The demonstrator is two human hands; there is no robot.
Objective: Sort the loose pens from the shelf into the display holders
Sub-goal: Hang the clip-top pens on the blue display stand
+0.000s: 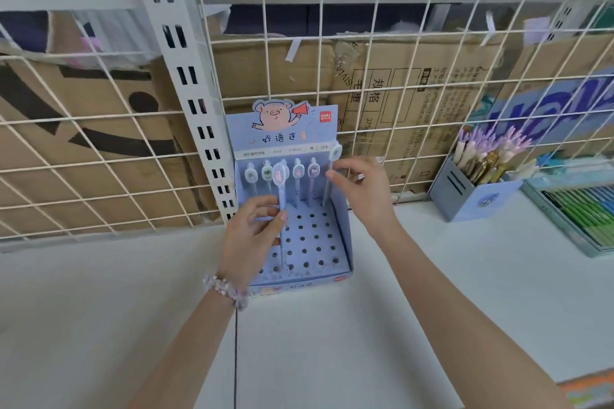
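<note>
Head view, one frame. Blue display holder (344, 236) w/ pig-cartoon header card stands on white shelf (432, 292), backed against wire grid panel (398, 86); its stepped base is perforated w/ rows of round holes, most of the front rows open. Back row holds approx. five pens (297, 176) upright, each w/ an oval charm top. L hand (252, 236) is over the holder's left-front area, thumb and fingers pinching a pale blue pen (281, 209) at mid-barrel; pen is near upright, pink-charm top above the hand, tip down among the front holes — whether the tip is seated in a hole, cannot tell. Beaded bracelet (227, 290) on L wrist. R hand (362, 189) is at the holder's right side, fingertips pinching a second pale pen (329, 183) just below its charm top; this pen rises above the back row beside the header card's right edge, lower end down toward the holder's back-right corner, seating not discernible. Well to the right on same shelf: grey-blue pen box (465, 199) filled w/ purple-topped pens, just beside a tray of green and blue pens (584, 212) at frame edge. Cardboard cartons (282, 70) sit behind the grid.
</note>
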